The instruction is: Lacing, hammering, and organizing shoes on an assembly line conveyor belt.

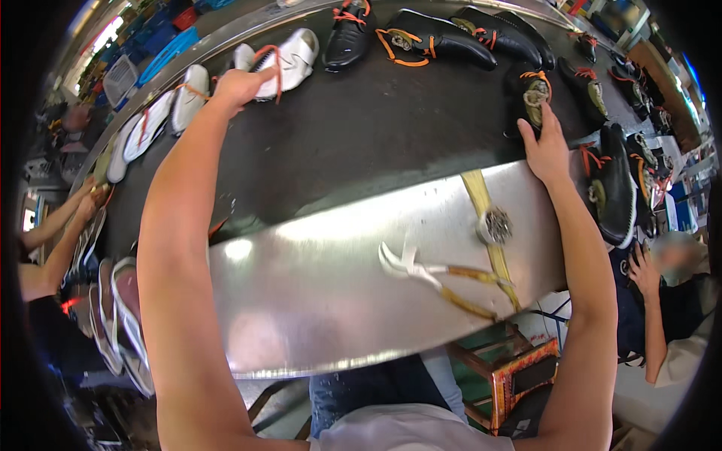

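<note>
Dark conveyor belt [361,135] bounded in front by a steel ledge [316,286]; its middle stretch lies bare between the two hands. Left hand [239,84], arm fully outstretched, closes its fingers around a white shoe [289,59] at the belt's far edge. Right hand [547,146] rests flat, fingers spread, touching a black shoe [532,98] (orange-laced). Pliers [440,278] and a wire brush [492,225] lie on the ledge. More black shoes [444,39] line the far side; another person [669,301] sits at right.
</note>
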`<state>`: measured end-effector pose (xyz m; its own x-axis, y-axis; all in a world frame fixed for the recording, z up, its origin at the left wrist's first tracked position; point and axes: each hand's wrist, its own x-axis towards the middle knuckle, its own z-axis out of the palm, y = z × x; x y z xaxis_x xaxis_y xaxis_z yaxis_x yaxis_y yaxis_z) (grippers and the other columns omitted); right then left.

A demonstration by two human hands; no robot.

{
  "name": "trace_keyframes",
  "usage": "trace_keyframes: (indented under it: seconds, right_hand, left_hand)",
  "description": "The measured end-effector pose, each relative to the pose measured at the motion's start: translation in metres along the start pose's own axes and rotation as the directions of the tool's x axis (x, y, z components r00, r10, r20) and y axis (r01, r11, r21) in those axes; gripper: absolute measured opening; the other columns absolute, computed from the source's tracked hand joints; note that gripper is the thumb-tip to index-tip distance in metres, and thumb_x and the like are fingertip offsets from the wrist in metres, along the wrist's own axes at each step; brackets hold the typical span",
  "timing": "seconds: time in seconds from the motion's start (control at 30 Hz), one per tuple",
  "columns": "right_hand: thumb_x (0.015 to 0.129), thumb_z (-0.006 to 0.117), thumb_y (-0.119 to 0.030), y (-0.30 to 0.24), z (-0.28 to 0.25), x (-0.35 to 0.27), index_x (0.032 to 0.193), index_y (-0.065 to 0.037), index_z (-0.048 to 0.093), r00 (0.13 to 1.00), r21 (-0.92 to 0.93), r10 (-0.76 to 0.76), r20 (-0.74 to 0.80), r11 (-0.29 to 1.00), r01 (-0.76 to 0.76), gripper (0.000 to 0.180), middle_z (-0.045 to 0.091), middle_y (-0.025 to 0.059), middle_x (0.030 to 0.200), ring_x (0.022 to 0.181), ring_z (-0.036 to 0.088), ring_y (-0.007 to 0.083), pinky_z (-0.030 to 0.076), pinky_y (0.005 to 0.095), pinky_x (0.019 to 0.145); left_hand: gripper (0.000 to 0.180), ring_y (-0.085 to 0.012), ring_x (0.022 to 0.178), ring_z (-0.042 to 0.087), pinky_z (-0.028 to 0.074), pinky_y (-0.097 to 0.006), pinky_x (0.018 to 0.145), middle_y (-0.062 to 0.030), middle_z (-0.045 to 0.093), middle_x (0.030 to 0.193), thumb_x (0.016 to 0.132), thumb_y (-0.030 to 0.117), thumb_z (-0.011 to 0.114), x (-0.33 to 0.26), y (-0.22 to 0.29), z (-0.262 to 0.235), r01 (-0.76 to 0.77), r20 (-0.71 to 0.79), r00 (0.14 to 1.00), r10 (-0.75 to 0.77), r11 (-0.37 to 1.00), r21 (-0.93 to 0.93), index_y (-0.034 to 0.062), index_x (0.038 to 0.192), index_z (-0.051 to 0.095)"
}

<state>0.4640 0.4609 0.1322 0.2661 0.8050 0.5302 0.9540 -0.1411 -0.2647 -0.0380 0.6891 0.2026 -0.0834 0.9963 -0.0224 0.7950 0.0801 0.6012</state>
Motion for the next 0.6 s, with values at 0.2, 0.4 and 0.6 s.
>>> trace_keyframes:
  seconds: [0.2, 0.4, 0.6]
  right_hand:
    - [0.088, 0.068, -0.028, -0.102, -0.083, -0.062, 0.114, 0.000, 0.057, 0.929, 0.307, -0.344, -0.137, 0.877, 0.370, 0.039, 0.060, 0.0189, 0.114, 0.106, 0.057, 0.0386, 0.046, 0.0469, 0.090]
    - [0.083, 0.071, -0.027, -0.159, -0.114, -0.193, 0.125, 0.001, 0.053, 0.800, 0.081, -0.587, 0.126, 0.810, 0.581, 0.053, 0.056, 0.0193, 0.121, 0.114, 0.052, 0.0372, 0.043, 0.0461, 0.095]
    - [0.084, 0.070, -0.023, -0.147, -0.117, -0.221, 0.133, 0.004, 0.046, 0.838, 0.141, -0.464, 0.286, 0.886, 0.442, 0.061, 0.050, 0.0202, 0.130, 0.118, 0.050, 0.0378, 0.042, 0.0468, 0.097]
  left_hand:
    - [0.084, -0.0352, 0.100, 0.068, 0.052, -0.040, 0.086, -0.0242, 0.070, 0.100, 0.072, 0.077, 0.059, -0.173, 0.040, -0.039, -0.182, 0.139, 0.981, 0.136, 0.892, 0.414, -0.0032, 0.095, 0.073]
    - [0.074, -0.0392, 0.106, 0.064, 0.050, -0.041, 0.095, -0.0313, 0.044, 0.139, 0.076, 0.064, 0.065, -0.365, 0.017, -0.033, -0.053, 0.032, 0.998, 0.047, 0.966, 0.252, 0.0005, 0.112, 0.070]
    - [0.055, -0.0436, 0.124, 0.051, 0.043, -0.045, 0.103, -0.0271, 0.046, 0.140, 0.076, 0.040, 0.077, -0.465, -0.051, -0.051, -0.423, -0.115, 0.886, 0.449, 0.885, 0.195, 0.0031, 0.116, 0.068]
